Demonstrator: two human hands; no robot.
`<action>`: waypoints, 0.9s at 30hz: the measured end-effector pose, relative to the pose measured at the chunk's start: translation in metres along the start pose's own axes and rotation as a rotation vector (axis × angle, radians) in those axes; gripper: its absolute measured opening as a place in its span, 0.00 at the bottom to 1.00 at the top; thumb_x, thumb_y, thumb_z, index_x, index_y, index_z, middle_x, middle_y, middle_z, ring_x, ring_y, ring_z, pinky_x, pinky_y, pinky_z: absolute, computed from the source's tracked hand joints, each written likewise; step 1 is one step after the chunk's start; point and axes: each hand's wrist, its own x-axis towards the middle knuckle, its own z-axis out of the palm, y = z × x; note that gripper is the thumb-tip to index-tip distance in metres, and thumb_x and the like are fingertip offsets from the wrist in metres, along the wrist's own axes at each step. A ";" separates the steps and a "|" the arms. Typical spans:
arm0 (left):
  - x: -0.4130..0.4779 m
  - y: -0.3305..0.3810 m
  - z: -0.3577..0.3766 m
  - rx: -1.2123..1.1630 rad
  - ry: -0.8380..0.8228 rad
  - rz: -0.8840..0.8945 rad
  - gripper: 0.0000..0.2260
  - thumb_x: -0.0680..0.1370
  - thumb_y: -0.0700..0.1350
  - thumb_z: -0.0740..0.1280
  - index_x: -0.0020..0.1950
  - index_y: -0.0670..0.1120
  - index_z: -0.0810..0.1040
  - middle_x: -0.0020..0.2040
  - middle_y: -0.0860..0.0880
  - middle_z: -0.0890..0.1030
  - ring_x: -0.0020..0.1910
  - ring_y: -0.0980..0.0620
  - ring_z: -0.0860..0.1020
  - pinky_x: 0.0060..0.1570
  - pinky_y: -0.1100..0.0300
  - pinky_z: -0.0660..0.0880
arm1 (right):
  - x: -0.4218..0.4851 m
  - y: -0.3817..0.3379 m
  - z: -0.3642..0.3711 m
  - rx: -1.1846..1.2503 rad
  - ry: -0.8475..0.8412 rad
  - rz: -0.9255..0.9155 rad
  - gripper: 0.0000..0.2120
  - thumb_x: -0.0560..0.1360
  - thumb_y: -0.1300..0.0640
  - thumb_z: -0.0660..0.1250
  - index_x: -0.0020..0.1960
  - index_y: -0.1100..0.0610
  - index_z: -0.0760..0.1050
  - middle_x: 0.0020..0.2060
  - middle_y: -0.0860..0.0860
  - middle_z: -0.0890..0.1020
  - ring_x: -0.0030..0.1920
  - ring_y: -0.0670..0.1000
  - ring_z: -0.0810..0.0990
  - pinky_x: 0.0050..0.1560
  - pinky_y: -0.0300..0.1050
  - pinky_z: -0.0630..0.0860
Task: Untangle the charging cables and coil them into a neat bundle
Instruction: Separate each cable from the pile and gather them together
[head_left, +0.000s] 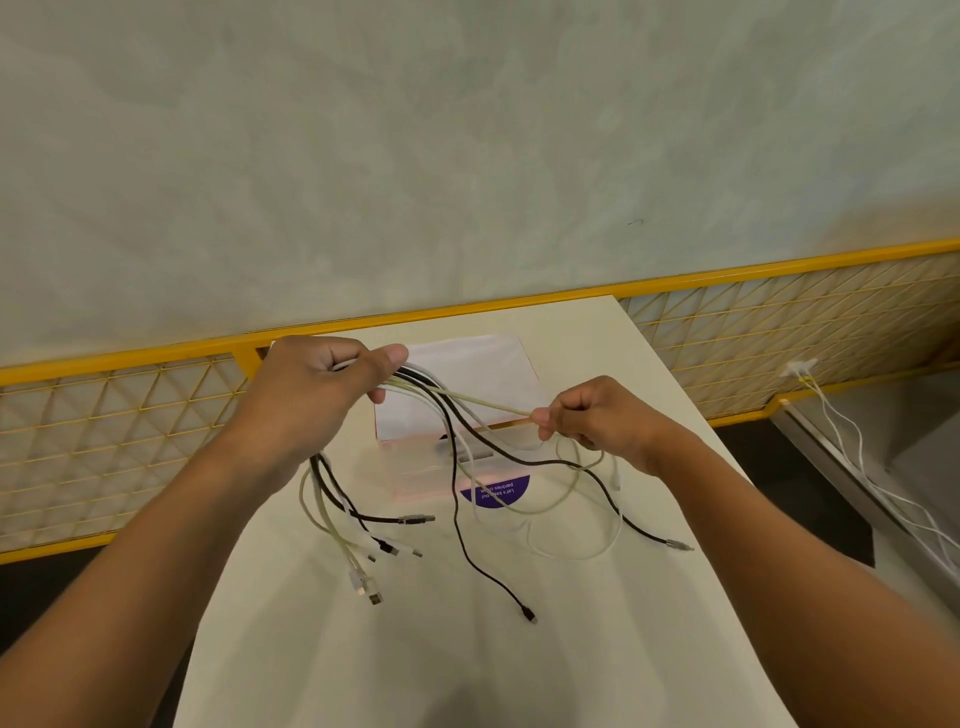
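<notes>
Over white table (467, 649), left hand (311, 384) grips cables (457, 467), right hand (592, 415) pinches one

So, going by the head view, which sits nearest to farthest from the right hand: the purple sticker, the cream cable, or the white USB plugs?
1. The cream cable, pinched taut by the right hand itself.
2. The purple sticker, just below and left of it.
3. The white USB plugs, farthest, lower left.

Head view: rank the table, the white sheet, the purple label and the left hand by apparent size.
Largest: table.
Next: white sheet and left hand look about alike. The hand is nearer the camera, so I leave them unranked.
Smallest: purple label, only partly showing.
</notes>
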 end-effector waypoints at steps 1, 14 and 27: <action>0.001 -0.001 -0.001 -0.001 0.005 -0.005 0.20 0.77 0.54 0.70 0.34 0.40 0.79 0.19 0.56 0.66 0.20 0.56 0.62 0.32 0.58 0.58 | 0.001 0.005 -0.001 -0.008 0.008 0.015 0.11 0.76 0.51 0.73 0.39 0.56 0.86 0.29 0.55 0.72 0.30 0.49 0.62 0.30 0.39 0.63; -0.002 -0.005 -0.001 0.048 -0.001 -0.027 0.19 0.77 0.54 0.71 0.33 0.41 0.79 0.19 0.55 0.64 0.19 0.56 0.61 0.31 0.60 0.58 | 0.006 0.036 -0.005 -0.061 0.036 0.153 0.13 0.77 0.51 0.72 0.45 0.61 0.86 0.21 0.42 0.73 0.24 0.41 0.67 0.30 0.31 0.65; -0.001 -0.008 -0.013 0.002 0.015 -0.025 0.20 0.77 0.54 0.70 0.36 0.37 0.79 0.20 0.55 0.66 0.21 0.56 0.59 0.32 0.57 0.59 | -0.002 0.103 -0.011 -0.064 0.086 0.367 0.14 0.74 0.49 0.76 0.41 0.61 0.86 0.22 0.46 0.67 0.27 0.47 0.61 0.32 0.39 0.61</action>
